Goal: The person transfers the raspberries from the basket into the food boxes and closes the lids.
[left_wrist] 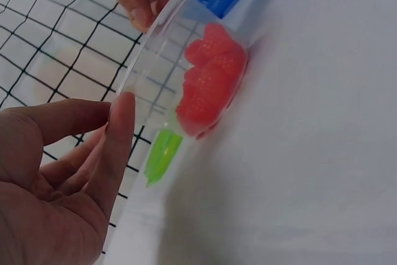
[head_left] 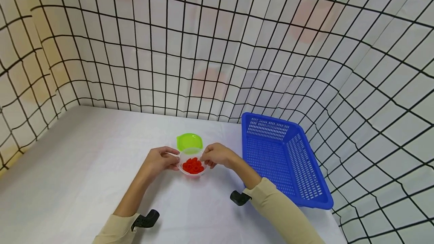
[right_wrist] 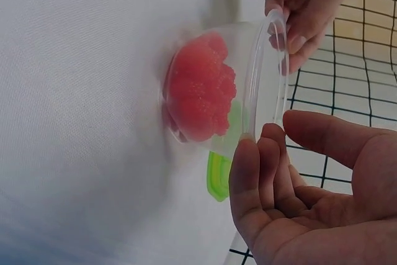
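A clear round plastic tub (left_wrist: 152,72) holds several red, bumpy, raspberry-like pieces (head_left: 193,166) heaped at its bottom. My left hand (head_left: 160,161) pinches the tub's rim on the left side between thumb and finger. Opposite it, my right hand (head_left: 218,155) pinches the rim on the right, with the thumb and fingers on either side of the edge. The tub is upright; whether its base touches the white table cannot be told. Just behind the tub lies a bright green lid (head_left: 189,141), partly covered by the tub's far edge in the head view.
To the right, a large blue perforated basket (head_left: 268,153) stands near my right forearm. Black wire mesh (head_left: 200,40) backed by white sheeting encloses the back and sides. A white cloth (head_left: 84,161) covers the table. Each wrist wears a small black camera (head_left: 145,219).
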{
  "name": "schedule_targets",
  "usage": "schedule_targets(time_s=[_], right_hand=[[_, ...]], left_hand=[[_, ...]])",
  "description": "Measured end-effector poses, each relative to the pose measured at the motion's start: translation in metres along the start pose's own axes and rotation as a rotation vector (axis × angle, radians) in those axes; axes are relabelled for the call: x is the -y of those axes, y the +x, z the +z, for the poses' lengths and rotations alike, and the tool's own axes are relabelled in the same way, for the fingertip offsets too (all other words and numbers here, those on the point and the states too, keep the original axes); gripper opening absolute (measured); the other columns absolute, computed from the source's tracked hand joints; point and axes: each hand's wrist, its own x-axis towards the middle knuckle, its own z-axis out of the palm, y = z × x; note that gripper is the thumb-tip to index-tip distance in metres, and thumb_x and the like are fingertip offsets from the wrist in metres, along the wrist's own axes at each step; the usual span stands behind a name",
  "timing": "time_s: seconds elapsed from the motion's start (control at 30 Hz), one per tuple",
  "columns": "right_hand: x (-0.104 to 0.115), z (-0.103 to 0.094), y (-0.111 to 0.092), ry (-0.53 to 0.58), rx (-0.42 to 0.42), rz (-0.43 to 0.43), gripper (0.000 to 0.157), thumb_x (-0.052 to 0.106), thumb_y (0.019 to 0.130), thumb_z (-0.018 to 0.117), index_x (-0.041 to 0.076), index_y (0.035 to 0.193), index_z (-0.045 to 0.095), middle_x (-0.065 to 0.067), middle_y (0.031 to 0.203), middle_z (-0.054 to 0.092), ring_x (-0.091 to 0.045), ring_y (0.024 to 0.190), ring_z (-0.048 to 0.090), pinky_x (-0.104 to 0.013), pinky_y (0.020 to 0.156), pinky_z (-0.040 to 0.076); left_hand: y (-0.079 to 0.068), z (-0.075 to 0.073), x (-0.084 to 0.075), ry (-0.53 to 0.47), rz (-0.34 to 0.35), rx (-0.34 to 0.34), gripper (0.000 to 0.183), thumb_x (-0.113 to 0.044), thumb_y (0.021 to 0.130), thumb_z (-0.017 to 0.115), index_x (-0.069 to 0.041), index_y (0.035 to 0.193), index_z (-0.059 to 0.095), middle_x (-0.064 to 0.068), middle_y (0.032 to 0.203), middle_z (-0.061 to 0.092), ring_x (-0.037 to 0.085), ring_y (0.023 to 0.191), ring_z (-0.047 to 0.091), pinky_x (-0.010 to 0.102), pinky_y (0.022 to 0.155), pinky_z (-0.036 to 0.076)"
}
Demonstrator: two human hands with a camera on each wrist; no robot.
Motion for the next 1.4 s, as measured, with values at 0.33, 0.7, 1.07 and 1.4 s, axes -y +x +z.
schedule_targets(time_s=[0.33, 0.7, 1.07, 1.4], right_hand=[[0.002, -0.007, -0.001, 0.013, 0.047, 0.016, 0.028, 0.020, 0.096, 0.067, -0.005, 0.109, 0.066, -0.017, 0.095, 0.070, -0.021, 0.077, 0.065, -0.035, 0.082, 0.062], [0.009, -0.019, 0.011, 0.034, -0.071, 0.046, 0.032, 0.021, 0.097, 0.066, -0.007, 0.113, 0.066, -0.013, 0.090, 0.069, -0.024, 0.078, 0.067, -0.028, 0.073, 0.062], [0.005, -0.027, 0.041, 0.158, -0.213, 0.151, 0.040, 0.023, 0.102, 0.056, -0.005, 0.131, 0.057, -0.023, 0.122, 0.066, -0.033, 0.110, 0.068, -0.036, 0.095, 0.059], [-0.001, -0.014, 0.064, 0.277, -0.195, 0.205, 0.040, 0.021, 0.102, 0.050, -0.009, 0.128, 0.060, -0.018, 0.108, 0.064, -0.022, 0.086, 0.061, -0.035, 0.093, 0.059]], left_hand=[[0.009, -0.006, -0.019, 0.213, -0.051, 0.084, 0.025, -0.009, 0.092, 0.072, 0.004, 0.113, 0.067, 0.014, 0.089, 0.072, 0.021, 0.068, 0.070, 0.035, 0.071, 0.064], [0.032, -0.024, -0.040, 0.365, -0.094, 0.115, 0.029, -0.011, 0.100, 0.059, 0.012, 0.116, 0.063, 0.019, 0.089, 0.071, 0.020, 0.069, 0.069, 0.031, 0.067, 0.064], [0.064, -0.025, -0.050, 0.541, -0.100, 0.008, 0.034, -0.009, 0.097, 0.052, 0.012, 0.121, 0.064, 0.015, 0.086, 0.067, 0.016, 0.068, 0.064, 0.028, 0.069, 0.063], [0.085, -0.011, -0.045, 0.355, -0.243, -0.056, 0.040, -0.008, 0.097, 0.049, 0.012, 0.130, 0.057, 0.017, 0.100, 0.066, 0.016, 0.077, 0.066, 0.030, 0.080, 0.063]])
